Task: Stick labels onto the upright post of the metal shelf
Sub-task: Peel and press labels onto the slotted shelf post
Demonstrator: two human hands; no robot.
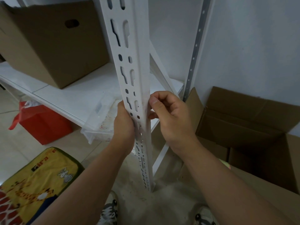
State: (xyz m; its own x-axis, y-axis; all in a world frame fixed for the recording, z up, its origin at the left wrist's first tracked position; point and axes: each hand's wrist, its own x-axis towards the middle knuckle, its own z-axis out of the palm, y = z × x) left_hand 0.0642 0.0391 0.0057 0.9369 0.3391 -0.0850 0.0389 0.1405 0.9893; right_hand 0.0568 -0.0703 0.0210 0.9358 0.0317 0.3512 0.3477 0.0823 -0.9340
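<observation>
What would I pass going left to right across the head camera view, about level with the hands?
Red box → clear plastic container → left hand, gripping the post → white upright post → right hand, pinching at the post's edge → open cardboard box by the wall.

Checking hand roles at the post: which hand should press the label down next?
Right, probably. The right hand has its thumb and fingertips pinched at the white upright post's corner edge; the label itself is too small to see. The left hand wraps the post, steadying it.
</observation>
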